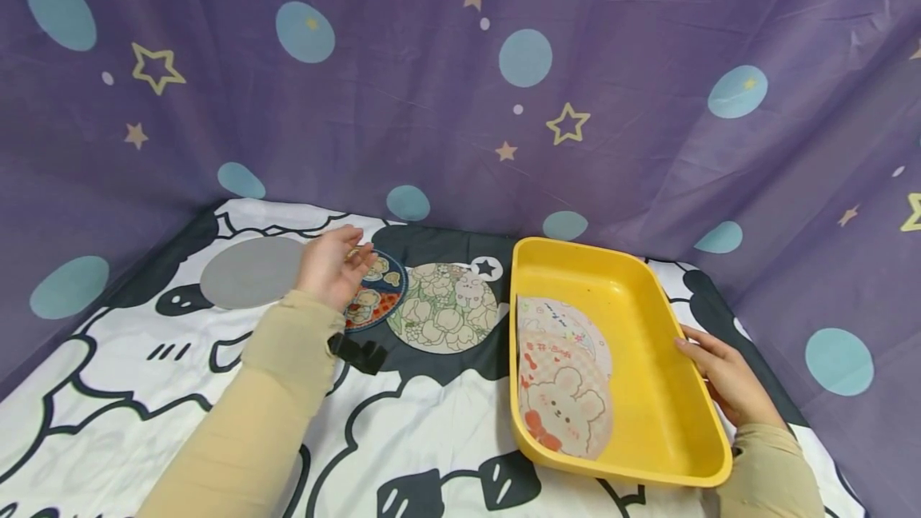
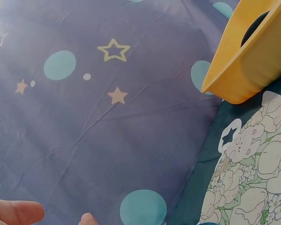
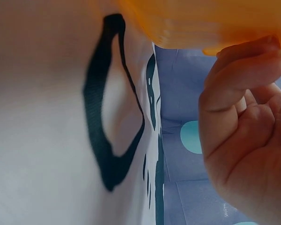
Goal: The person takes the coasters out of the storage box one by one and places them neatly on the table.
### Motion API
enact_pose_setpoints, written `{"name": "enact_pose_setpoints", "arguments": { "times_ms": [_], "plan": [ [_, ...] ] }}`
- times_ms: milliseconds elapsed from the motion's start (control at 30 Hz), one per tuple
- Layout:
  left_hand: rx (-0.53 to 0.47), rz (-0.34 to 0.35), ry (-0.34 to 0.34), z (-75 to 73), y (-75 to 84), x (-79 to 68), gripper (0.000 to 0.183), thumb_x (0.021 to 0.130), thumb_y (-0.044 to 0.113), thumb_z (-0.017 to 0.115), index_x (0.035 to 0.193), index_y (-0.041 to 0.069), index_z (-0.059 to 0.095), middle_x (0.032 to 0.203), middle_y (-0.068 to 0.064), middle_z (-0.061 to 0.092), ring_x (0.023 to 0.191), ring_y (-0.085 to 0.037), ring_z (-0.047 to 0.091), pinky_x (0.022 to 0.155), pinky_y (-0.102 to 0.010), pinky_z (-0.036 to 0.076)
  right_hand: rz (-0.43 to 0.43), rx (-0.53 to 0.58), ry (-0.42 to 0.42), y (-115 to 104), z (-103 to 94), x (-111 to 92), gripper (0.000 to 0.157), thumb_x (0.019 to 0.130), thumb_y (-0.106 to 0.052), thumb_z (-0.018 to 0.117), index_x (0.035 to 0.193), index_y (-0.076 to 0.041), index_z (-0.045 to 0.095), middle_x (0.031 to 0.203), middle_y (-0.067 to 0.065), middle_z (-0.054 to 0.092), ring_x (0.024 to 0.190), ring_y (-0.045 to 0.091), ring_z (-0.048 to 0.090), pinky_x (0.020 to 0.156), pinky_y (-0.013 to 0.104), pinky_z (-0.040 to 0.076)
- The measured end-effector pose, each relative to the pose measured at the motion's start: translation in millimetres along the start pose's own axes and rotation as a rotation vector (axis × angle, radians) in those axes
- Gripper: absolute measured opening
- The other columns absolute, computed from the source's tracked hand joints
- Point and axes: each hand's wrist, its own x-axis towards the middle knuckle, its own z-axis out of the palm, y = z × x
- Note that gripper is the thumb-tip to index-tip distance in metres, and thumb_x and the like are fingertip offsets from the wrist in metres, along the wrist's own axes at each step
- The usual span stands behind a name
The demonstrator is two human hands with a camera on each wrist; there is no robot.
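Sorting of round mats seems to be the step in hand, with a yellow tub (image 1: 643, 406) as the place for them. The left hand (image 1: 331, 268) is over the blue mat (image 1: 389, 280), fingers loosely bent with nothing gripped; whether it touches the mat cannot be told. The right hand (image 1: 734, 380) holds the tub's right side with bent fingers. Inside, against the left wall, a bear mat (image 1: 564, 406) overlaps a pale mat (image 1: 584, 332). The next move probably calls for the left fingers to get under a mat's thin rim, lift it flat and carry it over the tub's wall. The blue mat's right edge overlaps the flower mat (image 1: 439, 322), so lifting one could drag the other. The flower mat lies just beside the tub, leaving only a narrow strip for fingertips there; the grey mat (image 1: 248, 274) lies left of the hand. The curtain (image 1: 424, 102) limits room at the back, while the cloth (image 1: 432, 410) in front gives a wider approach and the tub's right half has bare floor.
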Motion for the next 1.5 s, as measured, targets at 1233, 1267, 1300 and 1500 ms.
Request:
{"name": "enact_pose_setpoints", "arguments": {
  "times_ms": [1233, 1267, 1300, 1500],
  "plan": [
    [0.263, -0.077, -0.263, 23.2, -21.0, 1.6, 0.049, 0.106, 0.017, 0.039, 0.154, 0.009, 0.032, 0.159, -0.012, 0.029, 0.122, -0.022, 0.045, 0.117, -0.033, 0.035, 0.014, -0.020, -0.005, 0, -0.7, 0, 0.073, 0.101, -0.041, 0.055, 0.154, 0.000, 0.028, 0.098, -0.030, 0.060, 0.086, 0.004, 0.062, 0.077, 0.021, 0.056],
    [0.272, -0.076, -0.269, 23.8, -21.5, 1.7, 0.049, 0.106, 0.017, 0.039, 0.154, 0.009, 0.031, 0.159, -0.012, 0.029, 0.124, -0.023, 0.044, 0.117, -0.033, 0.035, 0.015, -0.019, -0.006, 0, -0.7, 0, 0.072, 0.101, -0.041, 0.055, 0.154, 0.000, 0.028, 0.098, -0.030, 0.060, 0.086, 0.004, 0.062, 0.077, 0.021, 0.057],
    [0.283, -0.074, -0.276, 24.6, -22.1, 1.7, 0.049, 0.106, 0.017, 0.039, 0.154, 0.008, 0.031, 0.159, -0.012, 0.030, 0.126, -0.024, 0.044, 0.117, -0.033, 0.035, 0.015, -0.017, -0.007, 0, -0.8, 0, 0.072, 0.101, -0.041, 0.055, 0.154, -0.001, 0.029, 0.098, -0.030, 0.060, 0.086, 0.004, 0.062, 0.077, 0.021, 0.057],
    [0.345, -0.068, -0.304, 31.1, -23.9, 2.3, 0.050, 0.106, 0.017, 0.038, 0.155, 0.007, 0.031, 0.159, -0.013, 0.030, 0.141, -0.029, 0.037, 0.119, -0.035, 0.032, 0.009, -0.018, -0.011, 0, -1.5, 0, 0.071, 0.101, -0.040, 0.055, 0.154, -0.001, 0.029, 0.099, -0.030, 0.060, 0.086, 0.002, 0.062, 0.078, 0.020, 0.056]
  ]
}}
